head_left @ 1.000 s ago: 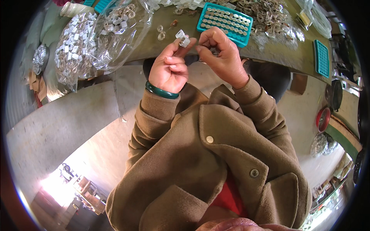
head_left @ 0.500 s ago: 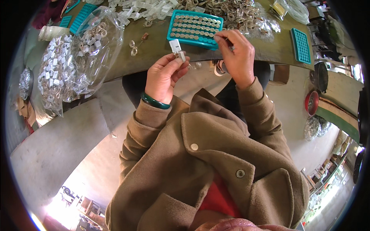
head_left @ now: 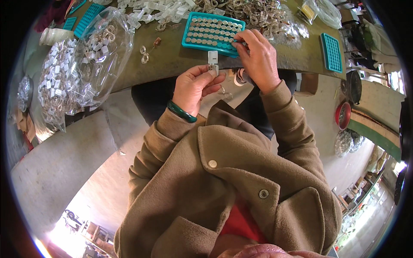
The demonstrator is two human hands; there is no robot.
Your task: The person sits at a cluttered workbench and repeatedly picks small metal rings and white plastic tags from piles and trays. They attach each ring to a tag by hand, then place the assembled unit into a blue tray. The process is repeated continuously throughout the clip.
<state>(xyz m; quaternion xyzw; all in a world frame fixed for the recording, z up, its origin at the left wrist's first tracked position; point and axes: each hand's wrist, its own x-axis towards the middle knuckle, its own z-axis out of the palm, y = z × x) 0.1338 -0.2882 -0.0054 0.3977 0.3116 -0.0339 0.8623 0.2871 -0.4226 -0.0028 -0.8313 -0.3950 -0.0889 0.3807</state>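
My left hand [head_left: 195, 86] pinches a small white plastic clip [head_left: 213, 59] upright just below the table edge; a green bangle [head_left: 181, 112] circles that wrist. My right hand [head_left: 257, 58] reaches onto the near right corner of a teal tray [head_left: 186, 39] filled with rows of small round button cells [head_left: 211, 31], fingertips touching the cells at the tray's edge. Whether a cell is pinched between the fingers is hidden.
A clear plastic bag of white clips [head_left: 81, 69] lies at the left of the olive table [head_left: 172, 58]. Loose white clips [head_left: 155, 9] and a heap of metal rings [head_left: 254, 15] lie at the back. Another teal tray [head_left: 331, 51] lies empty at right. Two rings [head_left: 144, 53] lie loose.
My right hand has moved from beside the left hand up to the teal tray's edge. The left hand keeps holding the white clip, now slightly lower and nearer my body.
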